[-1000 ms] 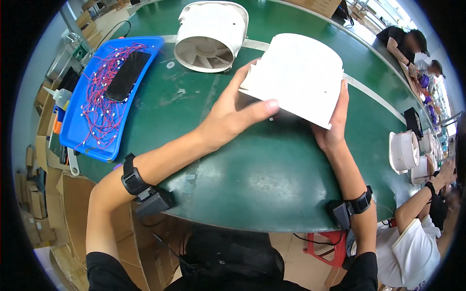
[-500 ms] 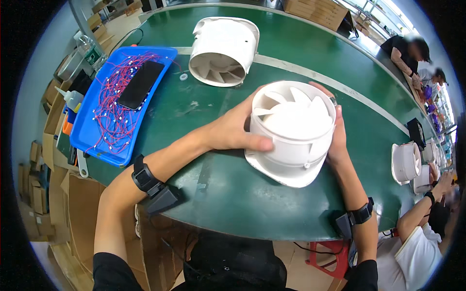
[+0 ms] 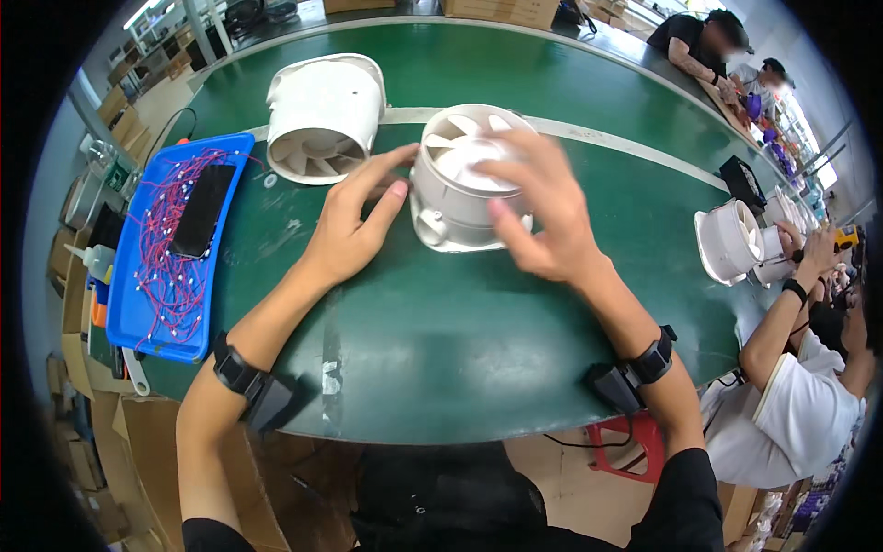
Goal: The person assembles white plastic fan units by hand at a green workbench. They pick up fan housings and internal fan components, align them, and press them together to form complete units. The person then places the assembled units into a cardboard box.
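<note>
While my open left hand (image 3: 348, 225) sits beside the upright white fan (image 3: 460, 204) on the counter (image 3: 423, 340) and my loosely spread right hand (image 3: 552, 216) hangs over it, a sideways knock could topple it.

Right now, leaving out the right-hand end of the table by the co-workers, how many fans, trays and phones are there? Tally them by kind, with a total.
Fans: 2, the nearer white fan and the farther white fan
Trays: 1, the blue tray
Phones: 1, the black phone inside it
Total: 4
</note>
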`<state>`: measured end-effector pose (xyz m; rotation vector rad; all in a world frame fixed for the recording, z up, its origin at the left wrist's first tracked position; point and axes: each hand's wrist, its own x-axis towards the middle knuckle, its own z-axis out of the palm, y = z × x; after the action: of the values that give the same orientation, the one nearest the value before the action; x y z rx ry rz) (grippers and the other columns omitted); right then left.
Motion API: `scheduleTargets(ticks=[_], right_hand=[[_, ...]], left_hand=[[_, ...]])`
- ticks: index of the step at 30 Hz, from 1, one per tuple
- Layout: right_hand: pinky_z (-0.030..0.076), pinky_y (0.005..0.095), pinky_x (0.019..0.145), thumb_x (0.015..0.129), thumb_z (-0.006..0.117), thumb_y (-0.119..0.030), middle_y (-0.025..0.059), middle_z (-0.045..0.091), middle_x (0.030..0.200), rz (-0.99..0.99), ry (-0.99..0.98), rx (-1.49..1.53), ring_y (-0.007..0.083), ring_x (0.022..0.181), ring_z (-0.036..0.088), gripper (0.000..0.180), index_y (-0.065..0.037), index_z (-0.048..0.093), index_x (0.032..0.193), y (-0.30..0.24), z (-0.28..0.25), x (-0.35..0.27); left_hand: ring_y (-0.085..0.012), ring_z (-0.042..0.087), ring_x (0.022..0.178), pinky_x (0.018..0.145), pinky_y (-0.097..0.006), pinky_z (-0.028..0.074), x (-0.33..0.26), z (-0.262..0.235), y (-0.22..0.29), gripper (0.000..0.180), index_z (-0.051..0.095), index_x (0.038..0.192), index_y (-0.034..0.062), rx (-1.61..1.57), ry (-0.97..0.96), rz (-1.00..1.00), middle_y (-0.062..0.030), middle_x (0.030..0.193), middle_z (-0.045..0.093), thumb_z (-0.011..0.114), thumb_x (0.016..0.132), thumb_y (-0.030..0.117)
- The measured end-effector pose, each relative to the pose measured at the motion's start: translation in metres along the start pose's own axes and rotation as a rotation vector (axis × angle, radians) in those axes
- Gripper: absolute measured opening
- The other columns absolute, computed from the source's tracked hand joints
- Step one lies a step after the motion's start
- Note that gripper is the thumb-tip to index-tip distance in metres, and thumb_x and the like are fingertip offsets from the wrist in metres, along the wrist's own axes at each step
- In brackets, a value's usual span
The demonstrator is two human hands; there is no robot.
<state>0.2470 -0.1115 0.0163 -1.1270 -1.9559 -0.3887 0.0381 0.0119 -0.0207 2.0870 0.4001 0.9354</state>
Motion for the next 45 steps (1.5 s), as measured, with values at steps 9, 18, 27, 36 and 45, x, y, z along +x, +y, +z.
scheduleTargets(ticks=[9, 18, 27, 36, 45], right_hand=[[0.045, 0.0392, 0.078, 0.082, 0.068, -0.022, 0.0129, 0.059, 0.093, 0.224, -0.257, -0.252, 0.0306, 0.089, 0.055, 0.027, -0.004, 0.067, 0.102, -0.011, -0.023, 0.004], [0.042, 0.0431, 0.092, 0.079, 0.059, -0.001, 0.0165, 0.057, 0.116, 0.251, -0.021, -0.479, 0.0374, 0.108, 0.053, 0.023, -0.003, 0.065, 0.100, -0.047, -0.044, -0.009], [0.048, 0.0318, 0.086, 0.092, 0.055, -0.012, 0.0119, 0.061, 0.114, 0.667, -0.363, 0.515, 0.0213, 0.104, 0.058, 0.024, -0.001, 0.061, 0.113, -0.039, 0.011, -0.024], [0.036, 0.0378, 0.106, 0.098, 0.046, -0.042, 0.0260, 0.042, 0.138, 0.942, 0.053, 1.079, 0.0287, 0.125, 0.047, 0.068, -0.005, 0.020, 0.149, 0.007, 0.064, 0.002], [0.039, 0.0390, 0.104, 0.099, 0.045, -0.036, 0.0222, 0.040, 0.139, 0.878, 0.087, 1.246, 0.0304, 0.125, 0.046, 0.059, -0.006, 0.025, 0.147, 0.033, 0.080, 0.001]], left_hand=[[-0.0294, 0.057, 0.092, 0.083, -0.039, 0.046, -0.004, -0.009, -0.018, 0.018, 0.064, 0.098, 0.0021, 0.356, -0.190, 0.258, -0.0131, 0.091, 0.060, 0.059, 0.082, 0.009], [-0.0264, 0.056, 0.097, 0.084, -0.041, 0.044, 0.010, -0.041, 0.011, 0.020, 0.065, 0.093, 0.0086, 0.643, 0.320, 0.567, -0.0085, 0.100, 0.059, 0.065, 0.073, 0.008], [-0.0372, 0.038, 0.130, 0.104, -0.046, 0.035, 0.014, -0.087, -0.048, 0.076, 0.027, 0.145, 0.0072, -0.096, 0.524, -0.244, -0.0203, 0.140, 0.039, 0.060, 0.088, 0.046], [-0.0326, 0.046, 0.125, 0.101, -0.046, 0.041, 0.009, -0.061, -0.023, 0.091, 0.010, 0.150, 0.0090, -0.391, 0.190, -0.359, -0.0266, 0.137, 0.039, 0.061, 0.087, 0.051], [-0.0311, 0.038, 0.130, 0.103, -0.040, 0.037, 0.021, -0.047, -0.043, 0.072, 0.020, 0.145, 0.0013, -0.143, 0.369, -0.184, -0.0263, 0.139, 0.036, 0.047, 0.094, 0.044]])
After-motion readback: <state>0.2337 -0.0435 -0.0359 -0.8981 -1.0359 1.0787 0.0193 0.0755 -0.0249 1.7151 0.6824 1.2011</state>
